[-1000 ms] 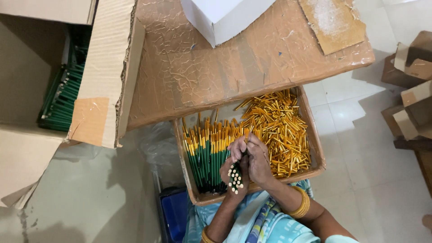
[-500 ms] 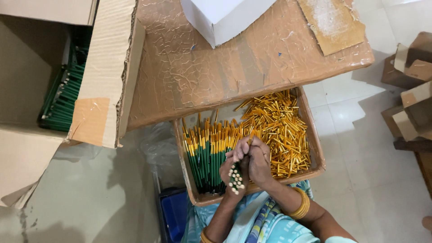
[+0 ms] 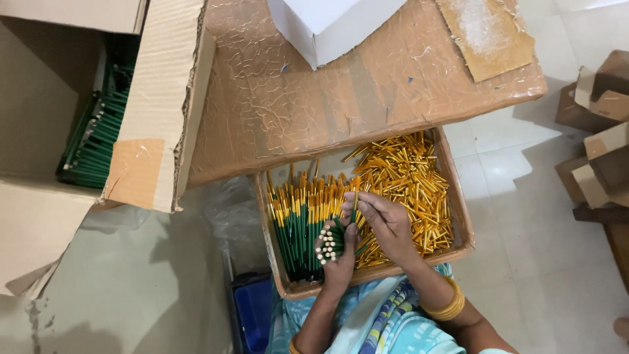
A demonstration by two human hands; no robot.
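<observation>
now | left hand clenched round pencil bundle | right hand pinching one pencil

White box sits at far edge of table, whose top is covered in wrinkled brown tape; flat cardboard piece lies near its right corner. Large open carton at left holds green sticks. Blue bin on pale tiled floor; stacked cardboard pieces at right edge.
</observation>
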